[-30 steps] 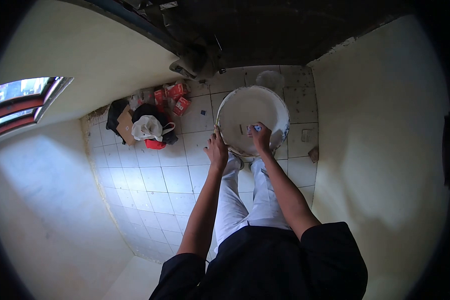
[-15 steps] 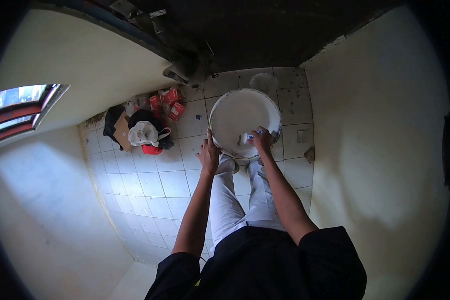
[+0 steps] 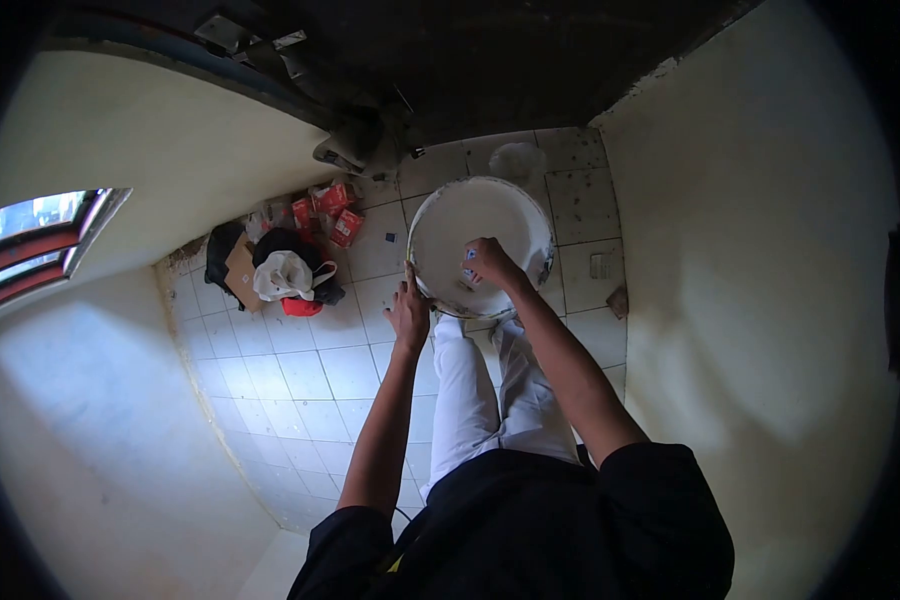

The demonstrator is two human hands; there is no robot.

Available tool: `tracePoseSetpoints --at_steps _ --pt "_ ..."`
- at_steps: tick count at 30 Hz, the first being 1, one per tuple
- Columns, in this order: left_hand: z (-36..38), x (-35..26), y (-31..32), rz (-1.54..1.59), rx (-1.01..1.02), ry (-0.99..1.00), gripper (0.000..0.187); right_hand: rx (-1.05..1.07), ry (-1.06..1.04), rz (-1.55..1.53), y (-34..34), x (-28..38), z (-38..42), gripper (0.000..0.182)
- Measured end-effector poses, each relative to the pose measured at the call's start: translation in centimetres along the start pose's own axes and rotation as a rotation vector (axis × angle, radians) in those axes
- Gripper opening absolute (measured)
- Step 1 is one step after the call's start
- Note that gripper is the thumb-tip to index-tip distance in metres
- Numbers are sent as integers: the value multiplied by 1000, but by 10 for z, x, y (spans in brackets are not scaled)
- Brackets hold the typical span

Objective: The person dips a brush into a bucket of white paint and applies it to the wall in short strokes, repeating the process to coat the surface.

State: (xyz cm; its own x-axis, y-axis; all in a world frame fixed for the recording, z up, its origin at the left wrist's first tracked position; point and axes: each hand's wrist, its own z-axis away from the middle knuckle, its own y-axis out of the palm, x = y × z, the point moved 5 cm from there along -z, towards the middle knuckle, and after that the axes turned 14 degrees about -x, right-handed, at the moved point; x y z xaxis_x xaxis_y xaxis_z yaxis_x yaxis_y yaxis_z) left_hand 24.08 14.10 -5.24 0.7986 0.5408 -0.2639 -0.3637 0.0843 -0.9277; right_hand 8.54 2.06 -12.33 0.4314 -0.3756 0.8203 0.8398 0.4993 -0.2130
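Note:
A wide round tub (image 3: 420, 215) with a smeared rim stands on the floor in front of my feet, holding a pale white, paint-like mass. My right hand (image 3: 492, 262) is over the tub, its fingers closed around a small blue-and-white hand tool (image 3: 470, 268). The tool's lower end points down toward the white contents; most of it is covered by my fingers. At the tub's left side, my left hand (image 3: 407, 315) rests against the rim with its index finger stretched along it and the other fingers apart.
Left of the tub lie red boxes (image 3: 346, 228), a white cloth bag (image 3: 283, 275), dark bags and a cardboard piece (image 3: 240, 270). A clear plastic bag (image 3: 517, 160) sits behind the tub. Walls close in at both sides, and a broken chunk (image 3: 618, 302) lies by the right wall.
My right hand has moved left and up over the tub with the tool, from near the lower right rim toward the middle. My left hand stays at the rim. The view shifted slightly.

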Motion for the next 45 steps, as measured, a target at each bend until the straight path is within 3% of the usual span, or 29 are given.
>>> tracePoseSetpoints --at_steps 1,3,4,6,10,15,22,25,27,28,30,40,45 --pt "0 1 0 0 1 2 87 -2 1 -1 -3 1 -2 9" --pt "0 2 2 21 -47 44 88 23 -260 275 -10 7 -1 17" --pt "0 2 5 26 -44 49 88 17 -257 279 -14 5 0 17" --pt "-1 3 5 24 -31 23 91 -119 -478 300 -23 8 9 21" --pt "-1 7 11 -17 -28 33 94 -262 -593 240 -38 12 27 19" --pt "-4 1 7 -7 -22 33 93 -355 -457 242 -45 3 37 23" --pt "-2 -4 -1 -31 10 -15 92 -479 -490 434 -32 4 39 16" --pt "-2 -7 -4 -50 24 -10 92 -575 -312 325 -38 -4 36 11" --pt "-2 -6 -2 -55 20 -8 92 -534 184 -507 -34 -21 37 10" --pt "-2 -5 -2 -62 16 -6 92 -536 184 -508 -33 -18 39 10" --pt "-2 -5 -2 -62 9 4 92 -621 249 -788 -28 -26 42 11" --pt "-1 1 1 -21 -20 24 92 -561 239 -558 -13 -49 61 13" --pt "-2 -3 -4 -10 17 -4 92 -403 44 -252 -17 -23 51 11"
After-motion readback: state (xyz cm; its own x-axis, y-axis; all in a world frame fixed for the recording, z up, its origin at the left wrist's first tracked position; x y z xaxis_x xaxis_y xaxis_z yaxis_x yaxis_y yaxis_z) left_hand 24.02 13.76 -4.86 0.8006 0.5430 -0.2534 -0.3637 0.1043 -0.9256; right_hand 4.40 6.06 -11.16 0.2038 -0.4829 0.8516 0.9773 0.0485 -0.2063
